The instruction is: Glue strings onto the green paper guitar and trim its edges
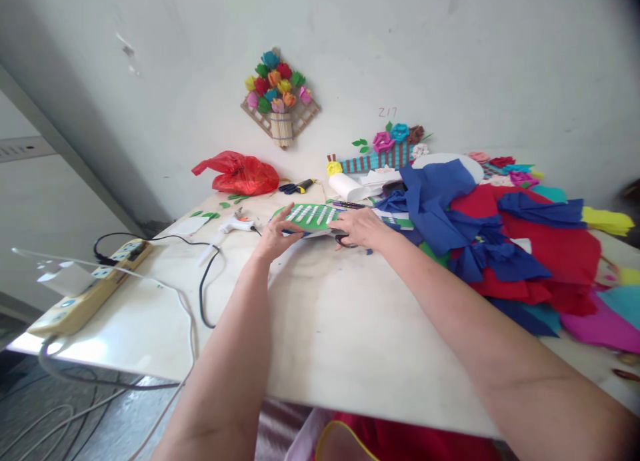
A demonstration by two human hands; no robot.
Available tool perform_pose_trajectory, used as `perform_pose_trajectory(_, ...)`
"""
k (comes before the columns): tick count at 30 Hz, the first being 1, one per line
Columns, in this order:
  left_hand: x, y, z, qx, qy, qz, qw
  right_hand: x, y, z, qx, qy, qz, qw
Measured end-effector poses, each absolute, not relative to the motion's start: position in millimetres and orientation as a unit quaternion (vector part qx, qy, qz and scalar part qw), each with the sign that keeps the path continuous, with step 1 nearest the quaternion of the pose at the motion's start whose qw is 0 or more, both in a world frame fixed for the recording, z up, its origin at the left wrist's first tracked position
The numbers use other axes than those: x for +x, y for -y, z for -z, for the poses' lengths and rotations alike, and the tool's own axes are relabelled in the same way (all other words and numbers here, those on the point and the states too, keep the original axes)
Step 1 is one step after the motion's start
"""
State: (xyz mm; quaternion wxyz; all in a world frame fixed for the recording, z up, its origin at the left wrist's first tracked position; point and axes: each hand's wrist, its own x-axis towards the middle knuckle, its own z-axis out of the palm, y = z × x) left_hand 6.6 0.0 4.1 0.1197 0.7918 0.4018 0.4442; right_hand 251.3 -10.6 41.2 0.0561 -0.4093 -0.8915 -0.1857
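The green piece (309,214), crossed by slanting white strips (321,215), is just to the right of the glue gun (237,224), over the pale table (320,341). At its end nearer the glue gun, the left hand (279,236) pinches the edge, thumb along the near side and a finger reaching over the top; the right hand (361,228), farther right of the glue gun, closes its fingertips on the opposite near corner. The fingers underneath are hidden, so how firmly they press cannot be told. Good handling here seems to call for light, even support at both ends, so that the piece neither bows nor twists, with fingertips on the rim rather than across the strips. The dark scissor loop (346,241), right of the glue gun and below the right hand, could snag. The blue sheets (435,194), well right of the glue gun, are best left untouched by that wrist.
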Motion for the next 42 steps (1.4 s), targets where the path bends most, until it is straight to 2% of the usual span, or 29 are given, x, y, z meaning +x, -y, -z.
perform_pose_trajectory(42, 5, -1, -4, 0.771, -0.404, -0.47, 0.147, 235, 12, -39, -0.403, 0.896, 0.179, 0.056)
